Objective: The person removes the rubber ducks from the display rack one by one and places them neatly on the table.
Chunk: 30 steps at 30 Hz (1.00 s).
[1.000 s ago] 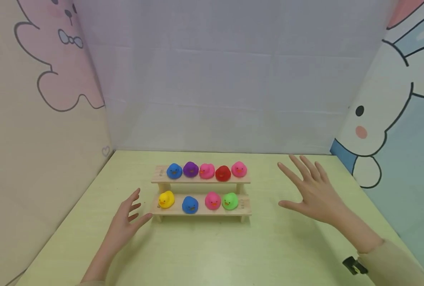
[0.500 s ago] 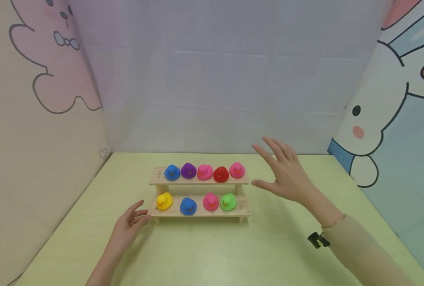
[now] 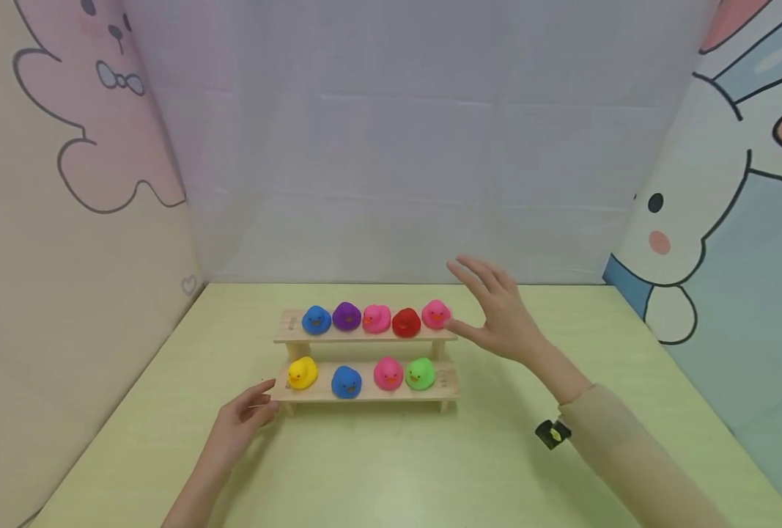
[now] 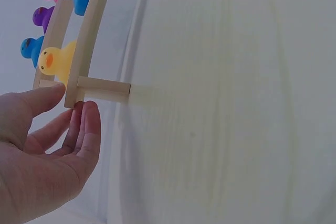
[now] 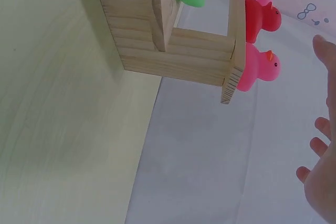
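Observation:
A two-tier wooden stand [image 3: 371, 394] holds several rubber ducks. At the left end of its lower plank, my left hand [image 3: 235, 422] has its thumb and fingertips about the corner, close to the yellow duck [image 4: 58, 62]. My right hand [image 3: 499, 312] hovers at the upper tier's right end, fingers spread. Its thumb overlaps the edge of the end pink duck [image 3: 435, 314] in the head view, but the right wrist view shows a gap between them. Left of that duck sits a red duck [image 3: 407, 323]. A green duck [image 3: 420, 374] is the rightmost below.
Also on the upper plank are a blue duck [image 3: 316, 320], a purple duck [image 3: 347, 317] and another pink duck [image 3: 376, 319]. The lower plank also bears a blue duck [image 3: 347, 382] and a pink duck [image 3: 388, 373]. A pale table [image 3: 377, 469] meets a white back wall [image 3: 391, 161].
My right hand has moved left, from beside the stand to its upper right end. My left hand has come in to the lower plank's left end, its fingers drawing together. The ducks stay put.

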### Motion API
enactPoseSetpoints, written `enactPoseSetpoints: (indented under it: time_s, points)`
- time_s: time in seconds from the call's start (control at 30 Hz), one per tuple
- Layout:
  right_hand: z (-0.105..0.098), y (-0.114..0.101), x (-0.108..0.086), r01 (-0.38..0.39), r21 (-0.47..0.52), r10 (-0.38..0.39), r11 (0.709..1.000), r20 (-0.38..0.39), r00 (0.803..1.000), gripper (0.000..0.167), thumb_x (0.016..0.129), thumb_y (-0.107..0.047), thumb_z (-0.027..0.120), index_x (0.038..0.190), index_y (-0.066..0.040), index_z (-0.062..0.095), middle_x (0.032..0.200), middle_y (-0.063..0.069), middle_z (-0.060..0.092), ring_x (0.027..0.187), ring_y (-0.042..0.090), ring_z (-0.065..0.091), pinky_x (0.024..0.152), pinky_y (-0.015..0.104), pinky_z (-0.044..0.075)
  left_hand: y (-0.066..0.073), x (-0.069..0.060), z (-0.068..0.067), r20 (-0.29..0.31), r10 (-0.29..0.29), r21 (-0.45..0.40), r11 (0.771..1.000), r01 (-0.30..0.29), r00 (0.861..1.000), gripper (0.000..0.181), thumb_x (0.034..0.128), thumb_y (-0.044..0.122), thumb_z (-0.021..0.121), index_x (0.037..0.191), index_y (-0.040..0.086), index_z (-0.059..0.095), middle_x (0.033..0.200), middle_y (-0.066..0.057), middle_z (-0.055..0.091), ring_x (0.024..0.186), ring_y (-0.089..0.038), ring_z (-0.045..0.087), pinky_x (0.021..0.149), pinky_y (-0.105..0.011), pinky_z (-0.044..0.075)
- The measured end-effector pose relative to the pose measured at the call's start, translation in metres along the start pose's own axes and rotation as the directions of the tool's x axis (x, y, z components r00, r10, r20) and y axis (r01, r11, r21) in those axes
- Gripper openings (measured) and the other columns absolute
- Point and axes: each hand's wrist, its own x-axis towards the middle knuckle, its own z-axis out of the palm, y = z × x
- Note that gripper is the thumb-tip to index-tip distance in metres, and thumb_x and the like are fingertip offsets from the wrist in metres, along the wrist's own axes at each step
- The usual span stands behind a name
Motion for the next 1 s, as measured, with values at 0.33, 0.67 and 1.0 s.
enactPoseSetpoints:
  time_s: [0.33,0.67,1.0]
  points:
    - [0.019,-0.001,-0.004,-0.053,0.161,0.054,0.986,-0.003,0.999,0.079,0.082,-0.035,0.078,0.15,-0.013,0.042,0.151,0.012,0.044,0.134,0.033,0.038,0.107,0.058,0.03,-0.002,0.003,0.001,0.035,-0.019,-0.024,1.0,0.02,0.999,0.054,0.0985,0.017,0.061,0.149,0.012,0.043,0.114,-0.014,0.062,0.09,-0.011,0.064,0.084,-0.022,0.056]
    - [0.033,-0.004,-0.008,-0.08,0.207,0.084,0.975,-0.014,0.996,0.074,0.08,-0.022,0.081,0.145,-0.012,0.048,0.143,0.016,0.051,0.128,0.033,0.043,0.101,0.056,0.035,-0.004,0.008,0.003,0.03,-0.019,-0.019,1.0,0.019,0.999,0.054,0.0989,0.018,0.061,0.15,0.016,0.043,0.108,-0.012,0.06,0.089,-0.012,0.064,0.083,-0.023,0.057]
    - [0.044,-0.005,-0.008,-0.158,0.265,0.162,0.951,0.008,0.987,0.064,0.081,-0.022,0.081,0.139,-0.013,0.056,0.137,0.011,0.057,0.128,0.031,0.045,0.105,0.056,0.037,-0.001,0.012,0.006,0.01,-0.064,-0.041,0.997,0.065,0.998,0.055,0.0993,0.023,0.06,0.151,0.021,0.042,0.102,-0.006,0.061,0.086,-0.012,0.06,0.079,-0.02,0.054]
